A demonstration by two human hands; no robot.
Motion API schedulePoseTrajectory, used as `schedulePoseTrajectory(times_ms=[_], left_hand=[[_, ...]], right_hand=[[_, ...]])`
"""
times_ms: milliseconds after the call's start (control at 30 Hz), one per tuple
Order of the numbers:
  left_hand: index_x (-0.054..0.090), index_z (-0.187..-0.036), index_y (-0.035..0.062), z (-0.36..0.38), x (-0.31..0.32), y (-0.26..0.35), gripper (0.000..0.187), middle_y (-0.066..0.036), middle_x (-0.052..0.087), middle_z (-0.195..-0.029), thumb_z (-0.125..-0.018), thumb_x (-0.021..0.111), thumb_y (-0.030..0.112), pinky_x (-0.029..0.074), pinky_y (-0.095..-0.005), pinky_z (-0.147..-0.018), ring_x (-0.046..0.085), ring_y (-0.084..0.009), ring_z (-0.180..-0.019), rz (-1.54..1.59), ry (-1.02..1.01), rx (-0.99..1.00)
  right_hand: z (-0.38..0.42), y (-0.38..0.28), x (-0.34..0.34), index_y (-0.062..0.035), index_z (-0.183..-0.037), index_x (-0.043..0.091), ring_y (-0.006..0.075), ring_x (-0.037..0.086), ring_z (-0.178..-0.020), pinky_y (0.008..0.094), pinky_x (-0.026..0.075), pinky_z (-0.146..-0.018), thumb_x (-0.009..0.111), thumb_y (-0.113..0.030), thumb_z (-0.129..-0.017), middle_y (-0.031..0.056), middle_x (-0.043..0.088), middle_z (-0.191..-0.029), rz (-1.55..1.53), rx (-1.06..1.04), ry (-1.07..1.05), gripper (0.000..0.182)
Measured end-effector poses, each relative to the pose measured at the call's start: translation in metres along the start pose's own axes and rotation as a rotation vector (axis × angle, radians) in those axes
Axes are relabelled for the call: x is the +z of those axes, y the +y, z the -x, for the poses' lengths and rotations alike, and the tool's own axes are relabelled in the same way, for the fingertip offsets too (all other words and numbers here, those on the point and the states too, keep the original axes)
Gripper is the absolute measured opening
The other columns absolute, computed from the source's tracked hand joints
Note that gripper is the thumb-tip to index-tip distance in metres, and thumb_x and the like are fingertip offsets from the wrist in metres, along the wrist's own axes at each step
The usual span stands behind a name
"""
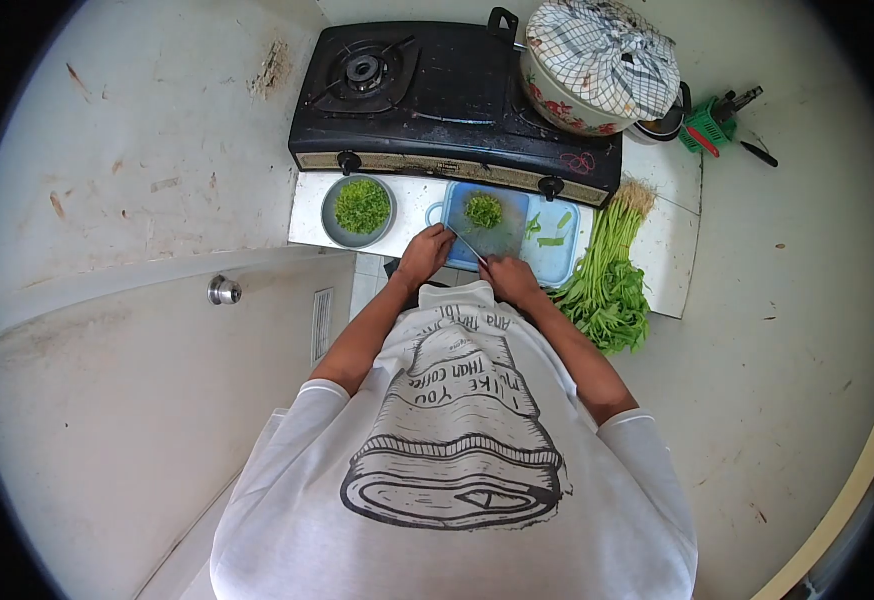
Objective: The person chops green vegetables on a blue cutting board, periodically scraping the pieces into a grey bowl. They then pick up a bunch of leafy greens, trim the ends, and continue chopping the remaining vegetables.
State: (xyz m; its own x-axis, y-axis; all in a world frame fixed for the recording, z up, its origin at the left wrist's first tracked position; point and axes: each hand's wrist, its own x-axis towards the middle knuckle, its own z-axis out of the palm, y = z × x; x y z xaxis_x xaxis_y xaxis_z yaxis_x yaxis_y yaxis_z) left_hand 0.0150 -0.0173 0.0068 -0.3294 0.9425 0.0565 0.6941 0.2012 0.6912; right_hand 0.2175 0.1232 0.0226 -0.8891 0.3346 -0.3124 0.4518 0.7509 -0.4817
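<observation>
My right hand [507, 275] is closed on the handle end of a knife [467, 243] at the near edge of the blue cutting board [560, 262]. At the board's left edge, my left hand [428, 251] has its fingers together by the other end of the blade. Just beyond the blade lies a small heap of chopped greens [483, 210]. Several cut green pieces [551, 241] rest on the right part of the board. A round grey bowl [333, 227] of chopped greens stands to the left.
Behind the board is a black two-burner stove [457, 90], with a cloth-covered pot [582, 105] on its right side. A bunch of leafy greens with roots [607, 265] lies right of the board. A green basket [709, 128] with utensils is at the far right.
</observation>
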Motion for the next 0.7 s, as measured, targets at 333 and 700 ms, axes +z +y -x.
schedulePoseTrajectory(times_ms=[333,700], left_hand=[[0.070,-0.112,0.0030,0.008,-0.001,0.004,0.020,-0.015,0.064,-0.100,-0.093,0.063,0.003,0.057,-0.0460,-0.082,0.067,-0.0377,-0.092,0.067,0.030,0.003],[0.071,-0.108,0.0026,0.006,-0.006,0.005,0.016,-0.016,0.065,-0.100,-0.093,0.063,0.003,0.057,-0.0473,-0.078,0.067,-0.0400,-0.088,0.031,0.005,-0.006]], right_hand=[[-0.013,-0.009,0.000,0.0032,-0.095,0.068,0.0448,0.073,-0.078,0.0538,0.059,-0.073,0.057,-0.033,-0.101,0.0269,0.073,-0.083,0.005,-0.007,0.017,0.038],[-0.002,-0.003,-0.004,0.0025,-0.098,0.067,0.0427,0.074,-0.075,0.0542,0.060,-0.070,0.057,-0.031,-0.100,0.0250,0.073,-0.080,0.042,-0.001,0.009,0.035]])
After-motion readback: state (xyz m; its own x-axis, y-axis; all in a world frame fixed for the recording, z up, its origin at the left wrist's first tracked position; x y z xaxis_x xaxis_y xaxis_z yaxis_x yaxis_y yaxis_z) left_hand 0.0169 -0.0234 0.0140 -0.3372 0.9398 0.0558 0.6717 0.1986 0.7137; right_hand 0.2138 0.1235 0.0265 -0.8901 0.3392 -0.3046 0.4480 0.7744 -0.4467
